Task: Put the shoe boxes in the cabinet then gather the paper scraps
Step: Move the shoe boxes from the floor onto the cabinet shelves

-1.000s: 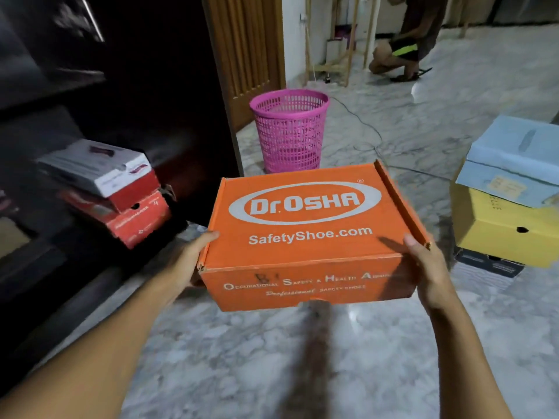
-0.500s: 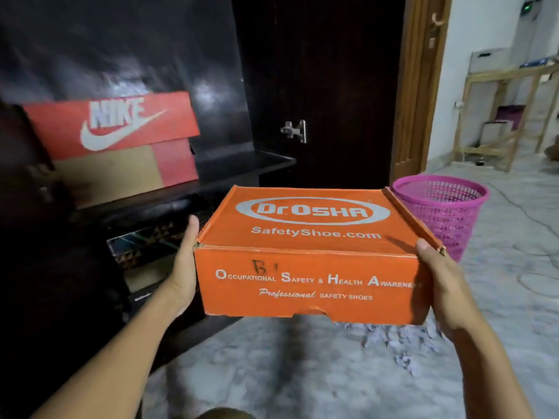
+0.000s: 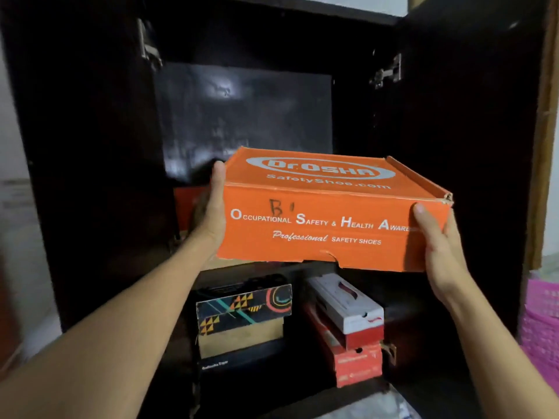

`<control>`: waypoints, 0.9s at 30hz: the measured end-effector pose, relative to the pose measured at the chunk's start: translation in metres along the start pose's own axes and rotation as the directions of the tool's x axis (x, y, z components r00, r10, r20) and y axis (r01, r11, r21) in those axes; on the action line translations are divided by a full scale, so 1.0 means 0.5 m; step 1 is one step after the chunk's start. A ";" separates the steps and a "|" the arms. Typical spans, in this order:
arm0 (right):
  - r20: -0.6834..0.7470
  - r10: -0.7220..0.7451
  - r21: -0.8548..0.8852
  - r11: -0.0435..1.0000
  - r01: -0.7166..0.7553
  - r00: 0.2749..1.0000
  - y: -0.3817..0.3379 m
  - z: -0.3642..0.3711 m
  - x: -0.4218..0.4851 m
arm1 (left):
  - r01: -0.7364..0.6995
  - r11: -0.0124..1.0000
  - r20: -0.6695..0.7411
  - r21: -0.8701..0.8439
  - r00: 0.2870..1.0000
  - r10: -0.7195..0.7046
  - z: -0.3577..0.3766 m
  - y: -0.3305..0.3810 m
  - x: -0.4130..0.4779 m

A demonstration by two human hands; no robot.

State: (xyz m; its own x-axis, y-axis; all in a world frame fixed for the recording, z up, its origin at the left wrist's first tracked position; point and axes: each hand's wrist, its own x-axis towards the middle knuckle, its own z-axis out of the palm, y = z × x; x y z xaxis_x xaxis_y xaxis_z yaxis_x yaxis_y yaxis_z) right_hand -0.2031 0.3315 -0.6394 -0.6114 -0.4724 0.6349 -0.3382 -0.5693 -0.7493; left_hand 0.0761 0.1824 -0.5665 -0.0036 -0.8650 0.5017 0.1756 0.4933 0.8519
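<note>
I hold an orange Dr.OSHA shoe box (image 3: 326, 225) level in front of the dark cabinet (image 3: 90, 146), at the height of its upper shelf. My left hand (image 3: 211, 213) grips the box's left side with the thumb up at the top edge. On the right front corner, my right hand (image 3: 438, 246) holds with its thumb on the front face. A red box (image 3: 186, 207) shows on the upper shelf behind my left hand. The lower shelf carries a patterned black box (image 3: 243, 308) on another box, and a white-and-red box (image 3: 348, 303) on a red box (image 3: 355, 362).
Both cabinet doors stand open, with hinges (image 3: 387, 72) showing at the top. A pink plastic basket (image 3: 541, 325) stands on the floor at the right edge. Something pale and blurred (image 3: 375, 406) lies at the cabinet's foot.
I have turned left to face the cabinet and raised the orange box from waist height to the upper shelf opening. Both hands keep the same hold on its sides.
</note>
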 end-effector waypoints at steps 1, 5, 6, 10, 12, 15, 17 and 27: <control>0.031 -0.001 0.017 1.000 0.000 1.000 -0.006 0.029 0.032 | -0.052 0.996 -0.072 0.068 0.996 0.057 -0.002 0.017 0.028; 0.187 -0.025 0.010 1.000 0.023 0.982 -0.021 0.152 0.164 | -0.205 0.942 -0.269 0.266 0.922 0.277 -0.018 0.075 0.139; 0.228 -0.027 -0.003 1.000 0.028 0.973 -0.026 0.184 0.192 | -0.237 0.931 -0.307 0.277 0.897 0.319 -0.026 0.080 0.168; 0.301 -0.021 -0.028 0.999 0.031 0.953 -0.023 0.293 0.290 | -0.286 0.886 -0.380 0.365 0.823 0.422 -0.041 0.062 0.258; 0.284 -0.022 -0.038 0.999 0.034 0.959 -0.011 0.330 0.335 | -0.236 0.858 -0.385 0.457 0.816 0.430 -0.038 0.042 0.292; 0.271 -0.009 -0.079 0.996 0.031 0.963 0.016 0.382 0.396 | -0.296 0.664 -0.259 0.686 0.754 0.604 -0.030 0.014 0.345; 0.256 0.022 -0.135 0.991 0.013 0.966 0.043 0.420 0.427 | -0.246 0.456 -0.121 0.856 0.761 0.638 -0.025 -0.006 0.383; 0.104 0.095 -0.471 0.881 -0.035 0.990 0.131 0.578 0.439 | -0.189 0.169 0.161 0.967 0.973 0.162 -0.007 -0.051 0.499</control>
State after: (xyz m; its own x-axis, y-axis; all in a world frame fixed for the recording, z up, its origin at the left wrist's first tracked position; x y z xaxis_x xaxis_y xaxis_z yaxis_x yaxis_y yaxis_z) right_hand -0.1527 -0.0041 -0.4949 -0.5626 -0.5919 0.5772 -0.6141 -0.1682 -0.7711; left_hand 0.0741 -0.0464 -0.4634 -0.1340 -0.7474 0.6507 -0.9220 0.3348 0.1947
